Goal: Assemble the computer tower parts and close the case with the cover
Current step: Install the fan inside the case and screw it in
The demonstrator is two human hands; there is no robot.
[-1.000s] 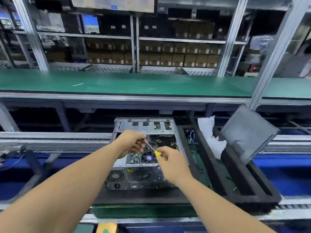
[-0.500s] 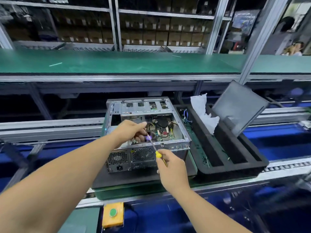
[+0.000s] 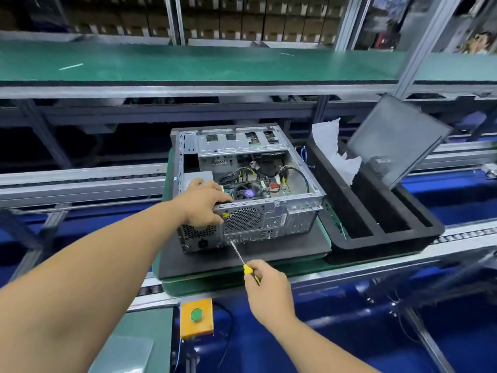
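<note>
Head camera looks forward and down, close over the open computer case (image 3: 247,184).

Bright, even overhead light on my feed.
Edges bow from the wide lens; shelves (image 3: 215,20) behind look soft.

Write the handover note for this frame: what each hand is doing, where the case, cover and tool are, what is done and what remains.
Left hand grips the near top edge of the open computer case, steadying it.
Right hand holds the yellow-handled screwdriver, tip at the case's rear panel below the fan grille.
The case lies on its side on a black pad; board, cables and fan are inside.
The cover leans in the black foam tray to the right, beside white cloth.
Left: finish the rear-panel screw, fit the cover, close the case.
</note>
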